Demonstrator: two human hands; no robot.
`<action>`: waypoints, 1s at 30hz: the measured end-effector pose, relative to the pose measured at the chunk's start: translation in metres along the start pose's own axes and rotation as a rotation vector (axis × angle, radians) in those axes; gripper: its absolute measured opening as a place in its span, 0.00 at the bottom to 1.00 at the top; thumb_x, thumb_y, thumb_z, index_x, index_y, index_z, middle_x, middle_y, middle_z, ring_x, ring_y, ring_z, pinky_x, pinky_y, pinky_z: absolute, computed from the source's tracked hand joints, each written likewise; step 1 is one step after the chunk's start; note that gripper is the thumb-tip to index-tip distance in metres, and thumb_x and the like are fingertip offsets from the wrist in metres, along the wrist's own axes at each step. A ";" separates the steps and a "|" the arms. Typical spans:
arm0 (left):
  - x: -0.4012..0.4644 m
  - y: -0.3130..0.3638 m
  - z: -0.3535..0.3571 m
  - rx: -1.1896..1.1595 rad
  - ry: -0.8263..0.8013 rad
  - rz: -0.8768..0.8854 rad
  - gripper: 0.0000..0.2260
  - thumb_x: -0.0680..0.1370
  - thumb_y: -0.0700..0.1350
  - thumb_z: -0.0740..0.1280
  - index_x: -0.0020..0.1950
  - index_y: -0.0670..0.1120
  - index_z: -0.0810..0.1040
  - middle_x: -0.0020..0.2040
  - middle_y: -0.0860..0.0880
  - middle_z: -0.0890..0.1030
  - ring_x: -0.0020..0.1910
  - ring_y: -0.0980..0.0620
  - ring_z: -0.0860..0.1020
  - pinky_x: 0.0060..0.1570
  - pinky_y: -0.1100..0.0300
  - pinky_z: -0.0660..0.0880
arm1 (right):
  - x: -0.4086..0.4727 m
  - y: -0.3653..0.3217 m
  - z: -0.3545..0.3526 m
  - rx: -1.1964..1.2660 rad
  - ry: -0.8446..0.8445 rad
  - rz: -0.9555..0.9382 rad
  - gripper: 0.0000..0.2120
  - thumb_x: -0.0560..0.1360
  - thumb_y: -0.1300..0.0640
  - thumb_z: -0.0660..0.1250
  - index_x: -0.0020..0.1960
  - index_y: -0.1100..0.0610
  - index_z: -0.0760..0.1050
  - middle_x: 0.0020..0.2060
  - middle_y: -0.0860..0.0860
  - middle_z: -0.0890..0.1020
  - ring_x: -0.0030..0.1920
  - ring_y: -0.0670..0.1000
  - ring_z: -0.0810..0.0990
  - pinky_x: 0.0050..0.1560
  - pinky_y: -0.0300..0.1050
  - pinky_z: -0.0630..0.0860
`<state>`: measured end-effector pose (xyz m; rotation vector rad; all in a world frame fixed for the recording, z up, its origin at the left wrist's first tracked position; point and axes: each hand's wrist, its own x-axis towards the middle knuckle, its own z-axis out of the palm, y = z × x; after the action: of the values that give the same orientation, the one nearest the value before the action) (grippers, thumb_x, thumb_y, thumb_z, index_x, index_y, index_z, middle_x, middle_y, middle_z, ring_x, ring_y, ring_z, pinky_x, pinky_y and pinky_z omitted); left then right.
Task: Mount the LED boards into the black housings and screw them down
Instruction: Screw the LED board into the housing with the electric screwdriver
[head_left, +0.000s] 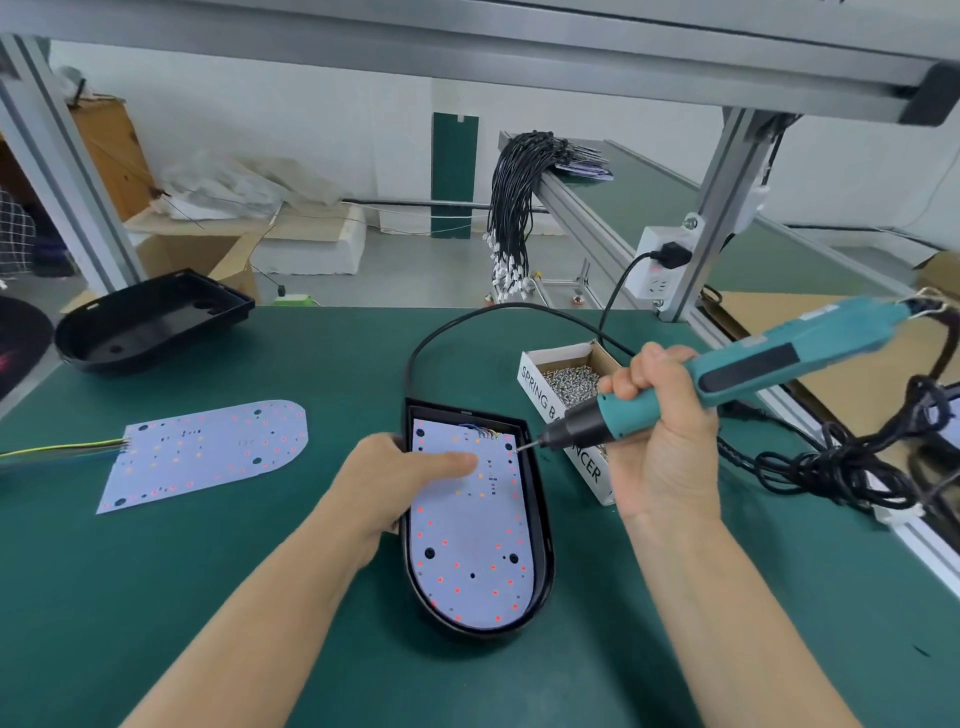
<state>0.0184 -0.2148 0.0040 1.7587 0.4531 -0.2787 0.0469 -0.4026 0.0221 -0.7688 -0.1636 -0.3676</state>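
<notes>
Green bench (260, 597) carries the housing (543, 545) between both hands, long axis running away from the person; left hand (410, 475) presses the board (467, 540) flat with straight fingers; right hand (660, 415) grips the screwdriver (727, 376), tip at the board's far right corner.

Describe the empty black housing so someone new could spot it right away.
On the green table, look to the far left corner, beyond the loose LED board. The empty housing sits there, glossy black, tilted; unlike the housing near the hands, it holds no board.
</notes>
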 end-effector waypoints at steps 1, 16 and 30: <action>0.003 0.000 0.000 -0.005 -0.002 0.010 0.10 0.67 0.40 0.77 0.46 0.40 0.83 0.41 0.44 0.86 0.33 0.49 0.83 0.38 0.57 0.77 | 0.001 0.002 -0.002 -0.007 0.007 0.003 0.17 0.74 0.66 0.64 0.31 0.51 0.68 0.27 0.46 0.70 0.28 0.45 0.70 0.39 0.39 0.74; 0.008 0.001 0.000 0.044 0.079 0.070 0.09 0.66 0.31 0.74 0.44 0.33 0.81 0.43 0.36 0.84 0.41 0.36 0.83 0.47 0.44 0.79 | 0.011 0.022 -0.017 -0.064 0.058 0.060 0.15 0.75 0.68 0.64 0.36 0.52 0.68 0.26 0.47 0.71 0.28 0.47 0.70 0.36 0.39 0.73; 0.009 -0.001 0.000 0.038 0.068 0.090 0.08 0.66 0.31 0.74 0.44 0.34 0.82 0.41 0.38 0.84 0.42 0.35 0.83 0.47 0.43 0.80 | 0.013 0.027 -0.015 -0.141 0.010 0.068 0.16 0.71 0.65 0.67 0.30 0.50 0.71 0.28 0.48 0.70 0.29 0.48 0.69 0.39 0.41 0.72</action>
<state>0.0258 -0.2131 -0.0003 1.8243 0.4183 -0.1650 0.0691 -0.3989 -0.0020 -0.9090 -0.1026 -0.3203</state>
